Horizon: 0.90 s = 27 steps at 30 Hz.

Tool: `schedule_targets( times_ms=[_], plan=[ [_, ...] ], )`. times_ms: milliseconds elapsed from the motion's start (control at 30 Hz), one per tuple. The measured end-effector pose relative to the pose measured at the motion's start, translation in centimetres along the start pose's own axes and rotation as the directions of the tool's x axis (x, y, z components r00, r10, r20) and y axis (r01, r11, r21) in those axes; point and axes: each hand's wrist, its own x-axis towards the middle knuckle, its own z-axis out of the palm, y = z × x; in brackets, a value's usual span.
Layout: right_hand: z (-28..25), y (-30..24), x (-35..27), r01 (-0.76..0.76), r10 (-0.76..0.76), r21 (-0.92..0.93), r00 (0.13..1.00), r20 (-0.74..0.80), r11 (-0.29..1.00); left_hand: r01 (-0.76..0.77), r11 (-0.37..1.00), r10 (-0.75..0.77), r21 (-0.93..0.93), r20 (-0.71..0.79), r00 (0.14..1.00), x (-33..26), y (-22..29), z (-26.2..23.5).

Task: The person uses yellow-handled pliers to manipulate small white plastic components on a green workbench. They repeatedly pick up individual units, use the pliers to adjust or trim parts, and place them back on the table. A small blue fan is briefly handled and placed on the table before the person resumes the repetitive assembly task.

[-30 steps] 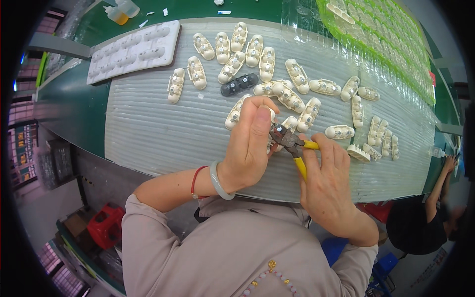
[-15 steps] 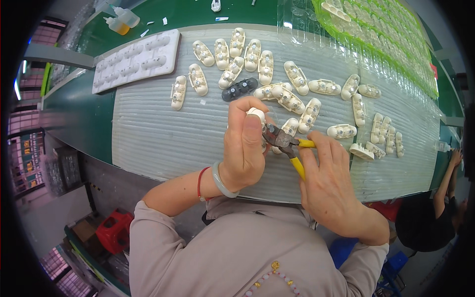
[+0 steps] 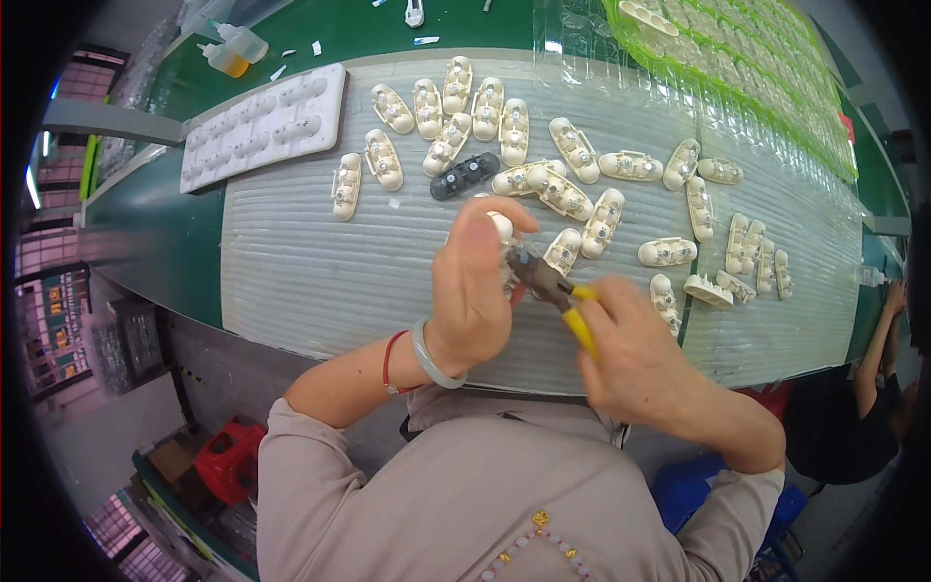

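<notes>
My left hand (image 3: 471, 281) is wrapped round a white oval plastic piece (image 3: 500, 226), most of it hidden behind the thumb and fingers. In my right hand (image 3: 635, 349) is a pair of cutting pliers (image 3: 549, 281) with yellow handles, the fingers closed round the grips. The pliers' jaws reach into the near side of the held piece; their exact bite is hard to make out. Just beyond the pliers lies a similar cream piece (image 3: 562, 250) with metal screws or pins. A dark grey piece (image 3: 465, 177) of the same shape rests past my left hand.
Several cream pieces (image 3: 603, 223) are spread over the ridged translucent mat (image 3: 320, 262). A white moulded tray (image 3: 264, 126) stands at the left, near dropper bottles (image 3: 242, 41). Clear blister trays with green edging (image 3: 737, 78) fill the far right. Another person (image 3: 844, 427) sits at the right.
My right hand has shifted slightly rightward, and the pliers' handles look closer together. A cream piece beside that hand has come into view. The left hand keeps its hold.
</notes>
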Motion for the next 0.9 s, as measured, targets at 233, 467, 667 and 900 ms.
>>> schedule_targets(
  times_ms=[233,467,667,900],
  plan=[
    [-2.7,-0.2,0.4,-0.138,0.115,0.118,0.976,0.183,0.983,0.219,0.965,-0.218,-0.143,0.027,0.976,0.3,1.1,0.3],
    [-2.7,-0.7,0.6,-0.054,0.054,-0.065,0.998,0.006,0.996,0.251,0.946,-0.268,-0.204,-0.056,0.962,0.6,1.1,0.8],
    [-2.7,0.0,0.4,-0.116,0.144,0.174,0.977,-0.157,0.978,0.200,0.934,-0.155,-0.295,0.171,0.973,0.9,0.2,-0.3],
    [0.4,0.0,1.2,-0.081,0.066,-0.026,0.930,-0.362,0.996,0.214,0.950,-0.169,-0.228,0.202,0.965,-0.4,0.2,1.0]
  ],
)
